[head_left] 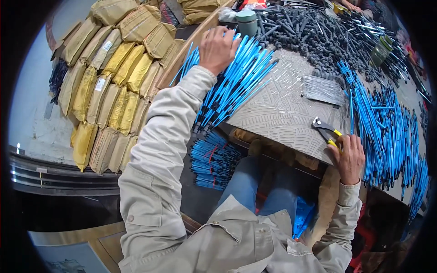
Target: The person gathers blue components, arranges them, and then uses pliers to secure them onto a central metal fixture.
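Observation:
My left hand [219, 50] is over the far end of a pile of slim blue rods with black ends [241, 75], at the table's left side. Its fingers are bent but apart, and no held thing shows; their tips are partly hidden. My right hand [350, 159] is closed round the yellow handles of a pair of end-cutting pincers [327, 129], near the table's front edge. The jaws point away to the left, over a patterned grey mat [273, 113]. Beyond the pincers lies a stack of thin clear or silvery strips [323, 89], with loose ones scattered beside it.
More blue rods [387, 132] cover the table's right side. Black fittings [296, 34] heap at the back, beside a green lidded cup [246, 22] and a green bottle [381, 50]. Wrapped packages [114, 68] stack at left. Bundled rods [213, 159] lie below. Another person's hand [350, 5] shows far back.

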### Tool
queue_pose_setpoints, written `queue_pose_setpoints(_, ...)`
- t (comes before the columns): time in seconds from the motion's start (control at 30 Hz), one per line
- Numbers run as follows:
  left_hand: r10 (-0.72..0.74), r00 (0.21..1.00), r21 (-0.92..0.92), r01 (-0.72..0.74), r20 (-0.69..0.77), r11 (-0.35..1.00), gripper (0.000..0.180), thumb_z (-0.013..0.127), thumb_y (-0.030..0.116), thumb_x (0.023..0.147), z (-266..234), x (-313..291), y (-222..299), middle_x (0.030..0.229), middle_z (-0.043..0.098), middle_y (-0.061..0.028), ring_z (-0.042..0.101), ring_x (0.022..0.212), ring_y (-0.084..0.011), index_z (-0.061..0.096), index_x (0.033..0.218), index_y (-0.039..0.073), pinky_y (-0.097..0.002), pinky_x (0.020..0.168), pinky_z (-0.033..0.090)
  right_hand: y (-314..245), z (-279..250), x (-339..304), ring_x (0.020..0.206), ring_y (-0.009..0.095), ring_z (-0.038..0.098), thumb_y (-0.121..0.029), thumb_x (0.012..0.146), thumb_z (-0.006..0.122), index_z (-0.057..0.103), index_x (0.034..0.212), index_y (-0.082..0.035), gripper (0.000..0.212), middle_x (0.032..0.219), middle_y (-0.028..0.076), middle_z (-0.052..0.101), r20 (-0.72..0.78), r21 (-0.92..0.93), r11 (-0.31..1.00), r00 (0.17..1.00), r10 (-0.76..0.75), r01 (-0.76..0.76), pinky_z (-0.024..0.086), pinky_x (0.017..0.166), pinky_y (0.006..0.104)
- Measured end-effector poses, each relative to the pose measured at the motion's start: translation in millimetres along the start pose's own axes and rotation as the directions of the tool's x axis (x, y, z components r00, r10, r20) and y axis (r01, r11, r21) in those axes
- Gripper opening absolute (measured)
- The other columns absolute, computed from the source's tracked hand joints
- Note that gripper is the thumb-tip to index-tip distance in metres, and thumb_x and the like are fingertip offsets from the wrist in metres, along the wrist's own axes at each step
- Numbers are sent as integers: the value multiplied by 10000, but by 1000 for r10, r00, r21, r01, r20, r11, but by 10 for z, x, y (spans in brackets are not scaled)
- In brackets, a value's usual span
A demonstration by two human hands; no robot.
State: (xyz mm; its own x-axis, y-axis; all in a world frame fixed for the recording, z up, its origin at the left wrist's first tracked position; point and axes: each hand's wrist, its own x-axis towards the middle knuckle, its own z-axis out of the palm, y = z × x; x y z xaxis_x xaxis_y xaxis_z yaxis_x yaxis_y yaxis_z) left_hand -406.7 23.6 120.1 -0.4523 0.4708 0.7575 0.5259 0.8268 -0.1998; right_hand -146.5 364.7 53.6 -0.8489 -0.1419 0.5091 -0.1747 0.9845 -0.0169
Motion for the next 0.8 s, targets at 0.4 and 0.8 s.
queue_pose_setpoints(0.4,-266,928,-445,128,-262,886,147,554,133,891,-1527,-919,-322,921,612,-99,593,834,-210,620,979,36,-307,704,449,-757,57,-158,704,250,585,-51,739,691,592,774,-59,105,781,90,595,-243,341,915,960,-138,218,467,636,338)
queue_pose_setpoints(0.8,-445,788,-629,611,426,480,154,504,42,896,-2108,-3830,1065,737,607,-90,593,651,-156,641,842,0,-288,592,473,-2913,514,530,905,179,631,-116,882,585,573,1131,37,293,1029,144,648,125,943,333,942,-313,-15,481,793,262)
